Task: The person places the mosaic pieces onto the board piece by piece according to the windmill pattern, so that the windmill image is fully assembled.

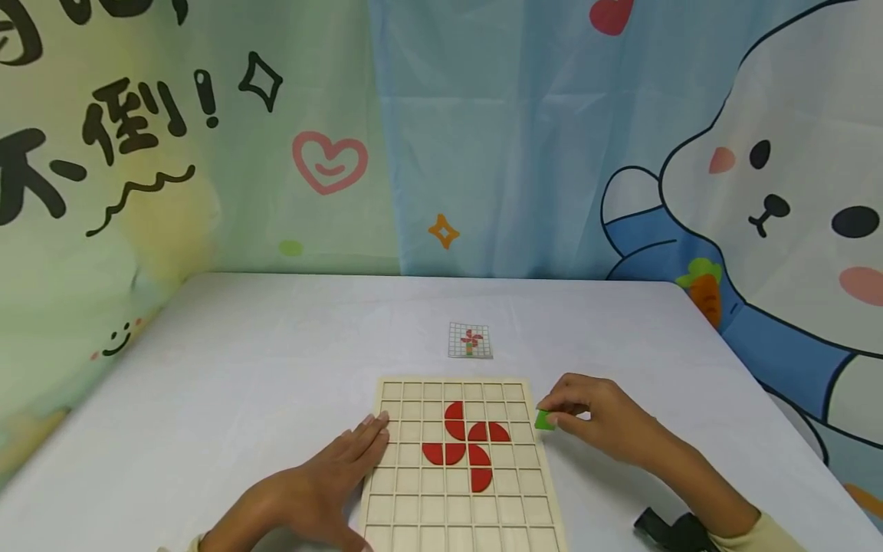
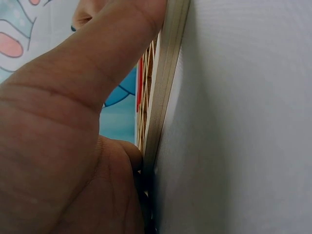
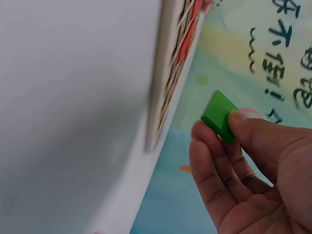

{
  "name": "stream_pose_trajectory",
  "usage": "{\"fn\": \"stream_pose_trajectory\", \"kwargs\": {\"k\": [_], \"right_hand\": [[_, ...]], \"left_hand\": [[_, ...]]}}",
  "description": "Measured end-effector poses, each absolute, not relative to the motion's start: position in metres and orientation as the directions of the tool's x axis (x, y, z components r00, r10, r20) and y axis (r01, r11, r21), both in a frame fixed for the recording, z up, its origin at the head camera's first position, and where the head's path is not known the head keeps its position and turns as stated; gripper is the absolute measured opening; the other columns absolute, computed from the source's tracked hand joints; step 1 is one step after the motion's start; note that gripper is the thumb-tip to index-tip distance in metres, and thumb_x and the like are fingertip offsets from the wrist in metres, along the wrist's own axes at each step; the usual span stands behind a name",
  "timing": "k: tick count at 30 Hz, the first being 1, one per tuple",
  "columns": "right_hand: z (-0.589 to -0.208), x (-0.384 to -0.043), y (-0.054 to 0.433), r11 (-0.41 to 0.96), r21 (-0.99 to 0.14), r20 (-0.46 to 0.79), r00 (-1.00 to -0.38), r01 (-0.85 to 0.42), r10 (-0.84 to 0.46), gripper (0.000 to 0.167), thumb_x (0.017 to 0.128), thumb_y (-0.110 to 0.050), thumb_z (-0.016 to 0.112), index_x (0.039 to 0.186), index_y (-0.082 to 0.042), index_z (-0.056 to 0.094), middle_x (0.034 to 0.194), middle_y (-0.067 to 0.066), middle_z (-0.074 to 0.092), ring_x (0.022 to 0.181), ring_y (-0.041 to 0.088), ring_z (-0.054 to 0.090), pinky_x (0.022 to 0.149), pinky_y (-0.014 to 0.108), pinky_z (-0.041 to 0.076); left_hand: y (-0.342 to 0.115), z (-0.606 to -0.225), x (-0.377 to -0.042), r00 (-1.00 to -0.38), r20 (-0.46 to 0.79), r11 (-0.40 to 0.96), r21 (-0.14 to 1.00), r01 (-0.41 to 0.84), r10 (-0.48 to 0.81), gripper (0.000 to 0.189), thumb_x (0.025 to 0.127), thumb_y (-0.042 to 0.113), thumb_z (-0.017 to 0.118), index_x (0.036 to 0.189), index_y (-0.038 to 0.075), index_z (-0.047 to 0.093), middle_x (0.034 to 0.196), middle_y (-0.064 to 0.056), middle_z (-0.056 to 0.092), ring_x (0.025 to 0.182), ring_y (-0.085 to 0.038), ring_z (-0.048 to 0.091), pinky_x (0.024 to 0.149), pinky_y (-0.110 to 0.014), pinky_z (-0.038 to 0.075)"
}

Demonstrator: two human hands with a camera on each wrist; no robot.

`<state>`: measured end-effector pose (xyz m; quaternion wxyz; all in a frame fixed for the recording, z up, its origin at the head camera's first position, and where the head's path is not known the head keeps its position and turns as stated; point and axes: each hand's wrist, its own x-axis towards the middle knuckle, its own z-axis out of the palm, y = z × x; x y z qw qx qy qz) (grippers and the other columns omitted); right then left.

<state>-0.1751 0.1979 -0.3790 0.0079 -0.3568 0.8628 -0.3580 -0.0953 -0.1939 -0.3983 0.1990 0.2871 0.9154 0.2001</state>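
Note:
A wooden grid board (image 1: pixel 458 509) lies on the white table, with red quarter-circle tiles (image 1: pixel 480 455) set in cells of its upper middle as a pinwheel. My left hand (image 1: pixel 313 487) rests along the board's left edge, fingers spread and straight, fingertips and thumb at the frame. In the left wrist view the thumb (image 2: pixel 105 51) lies against the board's side (image 2: pixel 163 92). My right hand (image 1: pixel 607 418) pinches a green square tile (image 3: pixel 222 114) between thumb and fingertips, just off the board's right edge and above the table.
Behind the board lies a small pattern card (image 1: pixel 470 340) with a red pinwheel over green and orange parts on a grid. A black strap-like device (image 1: pixel 676 530) is by my right wrist. A printed cloth backdrop (image 1: pixel 476 138) hangs behind the white table (image 1: pixel 276 345).

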Motion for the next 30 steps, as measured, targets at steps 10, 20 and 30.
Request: {"fn": "stream_pose_trajectory", "kwargs": {"k": [10, 20, 30], "right_hand": [[-0.367, -0.163, 0.172, 0.429, -0.657, 0.213, -0.698, -0.62, -0.683, 0.018, 0.088, -0.005, 0.071, 0.104, -0.012, 0.074, 0.096, -0.011, 0.062, 0.082, 0.007, 0.059, 0.073, 0.026, 0.054], [-0.373, -0.149, 0.148, 0.453, -0.711, 0.127, -0.732, -0.538, -0.669, 0.015, 0.09, -0.01, 0.071, 0.103, -0.015, 0.074, 0.091, -0.013, 0.06, 0.082, 0.007, 0.057, 0.073, 0.025, 0.052], [-0.374, -0.14, 0.13, 0.439, -0.72, 0.096, -0.704, -0.537, -0.704, 0.018, 0.088, -0.005, 0.071, 0.103, -0.014, 0.075, 0.088, -0.014, 0.058, 0.081, 0.005, 0.057, 0.072, 0.024, 0.052]], "left_hand": [[-0.194, -0.396, -0.095, -0.749, -0.238, 0.742, 0.489, 0.458, 0.619, 0.13, 0.067, 0.067, 0.077, 0.156, 0.002, 0.008, 0.163, -0.008, -0.007, 0.147, -0.026, -0.006, 0.115, -0.054, 0.009], [-0.194, -0.398, -0.094, -0.752, -0.244, 0.746, 0.495, 0.446, 0.612, 0.128, 0.067, 0.062, 0.08, 0.156, 0.003, 0.009, 0.163, -0.007, -0.006, 0.147, -0.026, -0.006, 0.115, -0.054, 0.01], [-0.193, -0.398, -0.094, -0.755, -0.242, 0.749, 0.49, 0.447, 0.609, 0.128, 0.067, 0.061, 0.081, 0.156, 0.003, 0.009, 0.163, -0.007, -0.006, 0.147, -0.026, -0.007, 0.115, -0.054, 0.009]]}}
